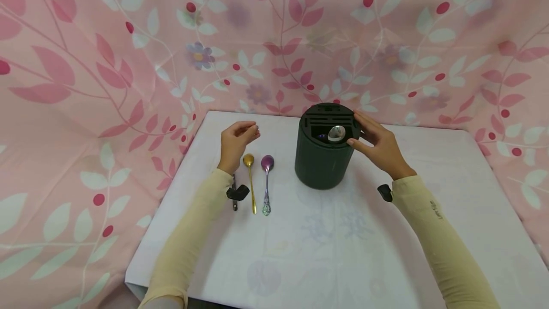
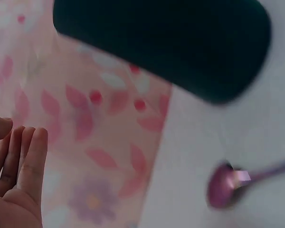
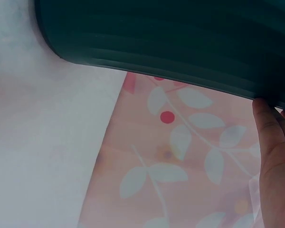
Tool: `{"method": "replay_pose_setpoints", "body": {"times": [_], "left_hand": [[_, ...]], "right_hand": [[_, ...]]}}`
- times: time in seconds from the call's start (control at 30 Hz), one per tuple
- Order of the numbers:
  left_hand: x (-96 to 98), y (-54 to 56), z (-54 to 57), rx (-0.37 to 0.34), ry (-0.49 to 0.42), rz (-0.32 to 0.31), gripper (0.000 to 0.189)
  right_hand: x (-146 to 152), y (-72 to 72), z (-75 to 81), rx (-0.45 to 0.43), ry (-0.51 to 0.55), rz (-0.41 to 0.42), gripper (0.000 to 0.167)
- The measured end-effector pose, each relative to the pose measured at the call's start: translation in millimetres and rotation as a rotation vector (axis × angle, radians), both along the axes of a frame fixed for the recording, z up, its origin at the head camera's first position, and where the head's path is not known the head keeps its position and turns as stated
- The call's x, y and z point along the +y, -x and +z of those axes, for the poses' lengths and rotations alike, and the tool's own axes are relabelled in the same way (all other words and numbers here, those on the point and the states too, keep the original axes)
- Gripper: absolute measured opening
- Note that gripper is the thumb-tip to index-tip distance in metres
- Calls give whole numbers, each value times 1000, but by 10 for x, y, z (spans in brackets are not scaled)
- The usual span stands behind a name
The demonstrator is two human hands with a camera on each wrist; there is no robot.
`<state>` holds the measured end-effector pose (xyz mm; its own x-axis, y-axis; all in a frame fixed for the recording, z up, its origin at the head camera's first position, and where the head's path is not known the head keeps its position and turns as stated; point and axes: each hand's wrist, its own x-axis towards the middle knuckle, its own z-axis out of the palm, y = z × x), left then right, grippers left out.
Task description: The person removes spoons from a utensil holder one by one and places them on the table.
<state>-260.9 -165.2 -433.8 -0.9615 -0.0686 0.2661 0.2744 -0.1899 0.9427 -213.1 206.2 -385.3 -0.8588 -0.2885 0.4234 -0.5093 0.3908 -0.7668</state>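
Note:
A dark green utensil holder (image 1: 323,168) with a slotted top stands upright on the table. In its front opening show a silver spoon (image 1: 336,133) and a small bluish-purple shiny piece (image 1: 322,136). My right hand (image 1: 381,149) grips the holder's right side at the rim, thumb in front and fingers behind. Left of the holder my left hand (image 1: 236,144) hovers with nothing in it, fingers loosely bent. Near its wrist lie a gold spoon (image 1: 252,185) and a purple spoon (image 1: 267,182) with an ornate greenish handle end. A dark handle (image 1: 235,203) is mostly hidden beneath the left wrist.
The table (image 1: 317,261) has a white cloth with faint prints. Pink leaf-patterned fabric (image 1: 274,37) hangs behind it and along both sides. The holder stands near the table's back edge.

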Motion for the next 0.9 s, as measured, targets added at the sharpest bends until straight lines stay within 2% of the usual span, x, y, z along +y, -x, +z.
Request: {"method": "replay_pose_setpoints", "body": {"times": [0.1,0.2,0.37,0.43,0.53,0.63,0.9], "left_hand": [[250,-78,189,64,12,-63,21],[489,-173,345,119,28,-152,23],[827,-380,591,155,79,-299,27],[930,-469,700,187,160,-305,27],[1049,-571,840,241,304,-272,25],[1128,-612,903,248,384,-255,23],[1249,-593,902,167,407,-316,24]], "right_hand": [[-1,-3,2,-2,-2,-4,70],[-3,-7,7,-3,-4,-10,70],[-13,-9,11,0,-3,-8,69],[-18,-11,9,-2,-4,-9,69],[-23,-16,6,-6,-6,-14,70],[-23,-17,1,-4,-14,-19,70],[-17,-24,10,-2,-23,-17,69]]}}
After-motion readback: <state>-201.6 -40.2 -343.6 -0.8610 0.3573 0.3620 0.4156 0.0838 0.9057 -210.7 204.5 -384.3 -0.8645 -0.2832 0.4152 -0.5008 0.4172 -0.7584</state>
